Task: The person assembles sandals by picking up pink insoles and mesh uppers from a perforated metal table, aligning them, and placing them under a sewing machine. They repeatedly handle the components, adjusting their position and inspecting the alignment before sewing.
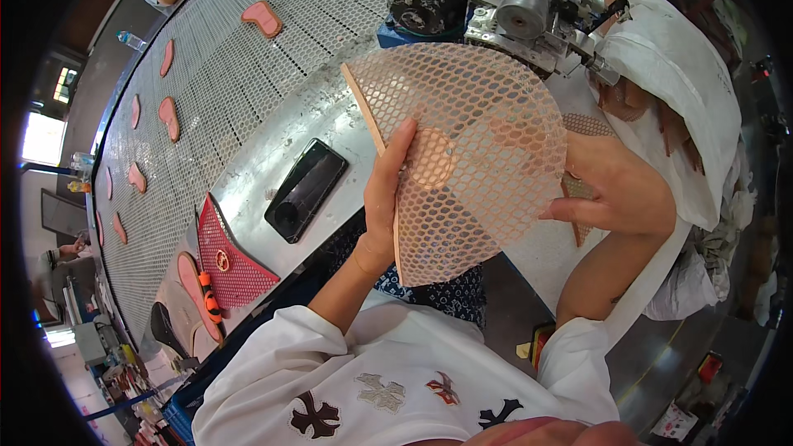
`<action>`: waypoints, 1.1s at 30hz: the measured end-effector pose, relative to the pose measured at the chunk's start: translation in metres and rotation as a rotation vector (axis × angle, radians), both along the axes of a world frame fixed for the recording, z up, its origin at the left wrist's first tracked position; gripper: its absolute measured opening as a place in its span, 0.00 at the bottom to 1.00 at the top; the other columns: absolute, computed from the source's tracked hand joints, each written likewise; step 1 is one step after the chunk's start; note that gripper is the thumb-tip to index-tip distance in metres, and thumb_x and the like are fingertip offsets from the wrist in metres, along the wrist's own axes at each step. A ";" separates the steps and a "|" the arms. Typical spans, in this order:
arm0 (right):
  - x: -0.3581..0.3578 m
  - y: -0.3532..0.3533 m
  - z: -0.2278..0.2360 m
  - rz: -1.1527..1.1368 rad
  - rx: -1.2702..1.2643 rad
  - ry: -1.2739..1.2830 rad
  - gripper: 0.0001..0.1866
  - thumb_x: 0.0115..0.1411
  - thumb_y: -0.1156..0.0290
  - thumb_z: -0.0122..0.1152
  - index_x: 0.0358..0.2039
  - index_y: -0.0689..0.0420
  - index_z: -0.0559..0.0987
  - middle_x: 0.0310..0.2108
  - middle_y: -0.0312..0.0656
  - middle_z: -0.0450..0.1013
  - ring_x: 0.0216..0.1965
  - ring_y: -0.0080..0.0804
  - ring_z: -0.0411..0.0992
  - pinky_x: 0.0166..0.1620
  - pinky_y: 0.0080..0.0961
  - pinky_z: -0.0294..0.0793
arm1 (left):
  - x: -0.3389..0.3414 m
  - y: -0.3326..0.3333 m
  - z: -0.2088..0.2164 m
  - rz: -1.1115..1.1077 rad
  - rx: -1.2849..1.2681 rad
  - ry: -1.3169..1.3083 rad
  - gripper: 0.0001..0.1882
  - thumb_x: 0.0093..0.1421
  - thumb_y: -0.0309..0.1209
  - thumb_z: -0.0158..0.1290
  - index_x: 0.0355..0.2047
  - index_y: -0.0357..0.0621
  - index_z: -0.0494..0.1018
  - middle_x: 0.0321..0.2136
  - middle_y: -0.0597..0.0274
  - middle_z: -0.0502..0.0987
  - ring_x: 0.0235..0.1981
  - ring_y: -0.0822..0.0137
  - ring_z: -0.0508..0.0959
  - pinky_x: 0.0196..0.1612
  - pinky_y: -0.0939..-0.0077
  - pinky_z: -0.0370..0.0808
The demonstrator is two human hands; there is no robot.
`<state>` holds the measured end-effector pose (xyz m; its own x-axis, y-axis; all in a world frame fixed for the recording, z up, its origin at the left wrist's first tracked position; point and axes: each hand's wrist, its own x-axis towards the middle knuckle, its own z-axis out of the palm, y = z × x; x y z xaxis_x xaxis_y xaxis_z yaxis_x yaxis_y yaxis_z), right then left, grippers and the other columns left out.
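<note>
A beige mesh panel (pixel 475 169) with a rounded outer edge, a straight bound edge and a small round patch is held up in front of me. My left hand (pixel 387 186) grips its bound side, thumb lying along the front. At the opposite curved edge is my right hand (pixel 615 190), its thumb by the rim and its fingers reaching behind the panel, blurred through the holes. Brown mesh pieces (pixel 588 125) lie behind the right wrist, partly hidden.
A metal machine (pixel 524 16) stands beyond the panel, beside a white cloth sack (pixel 673 99). On the metal tabletop lie a black phone (pixel 306 190) and a red mesh piece (pixel 227 256) near an orange-handled tool (pixel 209 297). Pink shaped pieces (pixel 263 19) rest on a mesh conveyor (pixel 215 99).
</note>
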<state>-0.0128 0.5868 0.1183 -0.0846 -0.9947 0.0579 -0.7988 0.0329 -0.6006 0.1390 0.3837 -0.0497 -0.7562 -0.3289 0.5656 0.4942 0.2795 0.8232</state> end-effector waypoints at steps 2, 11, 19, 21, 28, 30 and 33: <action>-0.003 -0.003 -0.007 0.026 -0.036 0.027 0.27 0.53 0.67 0.70 0.52 0.62 0.73 0.47 0.48 0.73 0.42 0.48 0.73 0.45 0.35 0.74 | 0.001 -0.005 0.004 0.066 -0.042 0.021 0.41 0.60 0.20 0.55 0.69 0.46 0.48 0.61 0.46 0.61 0.58 0.56 0.71 0.58 0.62 0.75; 0.008 -0.028 -0.010 -0.020 0.066 -0.147 0.45 0.45 0.67 0.75 0.65 0.59 0.65 0.57 0.49 0.71 0.42 0.39 0.74 0.46 0.29 0.74 | -0.013 -0.115 0.061 0.621 -0.274 0.392 0.34 0.68 0.37 0.49 0.67 0.34 0.50 0.63 0.48 0.60 0.61 0.58 0.66 0.63 0.62 0.66; 0.012 -0.036 -0.013 -0.058 0.134 -0.072 0.43 0.46 0.70 0.71 0.65 0.52 0.67 0.54 0.47 0.73 0.39 0.41 0.74 0.43 0.32 0.75 | -0.001 -0.271 0.038 1.018 -0.352 -0.168 0.44 0.59 0.26 0.53 0.68 0.30 0.40 0.66 0.35 0.53 0.66 0.46 0.58 0.67 0.64 0.54; 0.009 -0.034 -0.016 -0.095 0.146 -0.037 0.41 0.47 0.70 0.70 0.65 0.51 0.67 0.53 0.47 0.73 0.39 0.41 0.74 0.43 0.32 0.75 | 0.006 -0.273 0.010 0.780 -0.229 -0.410 0.40 0.56 0.29 0.52 0.67 0.31 0.49 0.63 0.37 0.61 0.64 0.46 0.63 0.65 0.64 0.58; 0.010 -0.056 -0.051 -0.006 0.143 -0.028 0.35 0.53 0.69 0.68 0.63 0.51 0.69 0.50 0.47 0.75 0.40 0.40 0.76 0.43 0.32 0.76 | -0.013 -0.332 -0.055 0.739 -0.701 -0.597 0.29 0.62 0.40 0.47 0.62 0.40 0.63 0.59 0.40 0.68 0.61 0.45 0.67 0.64 0.59 0.61; 0.017 -0.078 -0.073 0.094 0.120 -0.119 0.29 0.56 0.67 0.66 0.60 0.52 0.72 0.47 0.46 0.76 0.39 0.38 0.77 0.42 0.31 0.76 | -0.028 -0.362 -0.073 0.631 -0.737 -0.800 0.29 0.64 0.42 0.45 0.63 0.42 0.62 0.62 0.41 0.64 0.63 0.44 0.63 0.66 0.56 0.58; 0.033 -0.122 -0.124 0.243 0.167 -0.276 0.17 0.59 0.63 0.62 0.47 0.55 0.80 0.35 0.44 0.80 0.36 0.41 0.78 0.40 0.32 0.76 | -0.034 -0.386 -0.098 0.607 -0.910 -0.918 0.29 0.67 0.44 0.39 0.63 0.39 0.61 0.64 0.41 0.60 0.66 0.44 0.58 0.68 0.57 0.53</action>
<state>0.0203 0.4652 -0.0053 0.1644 -0.9815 -0.0983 -0.6049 -0.0216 -0.7960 0.1048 -0.0026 -0.1475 -0.8395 -0.5230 0.1471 -0.4919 0.8467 0.2031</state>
